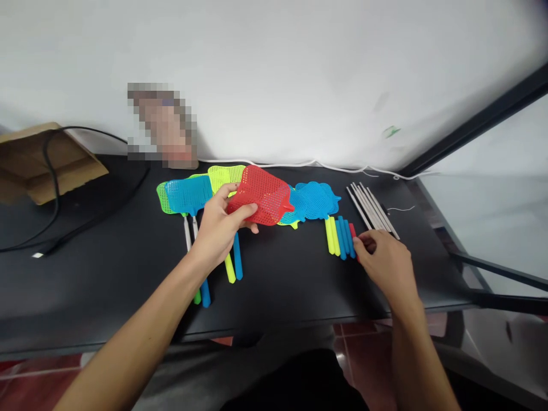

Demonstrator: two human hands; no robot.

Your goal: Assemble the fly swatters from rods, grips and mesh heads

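Note:
Between the thumb and fingers of my left hand [225, 220] is a red fly swatter head [265, 194], its short socket pointing right. My right hand [383, 260] has its thumb and fingers closed at a red handle [353, 233], the rightmost in a row of yellow and blue handles [340, 237]. Several loose swatter heads, blue [319, 200] and yellow-green, lie behind the red one. To the left lie fly swatters with rods and handles, among them a blue one [188, 193], partly hidden by my left hand and forearm.
Metal rods [374, 208] lie at the right of the black table [291, 297]. An open cardboard box [81, 165] and a black cable [53, 160] are at the left. A white cord [274, 164] runs along the wall. A blurred-out item [166, 125] leans there.

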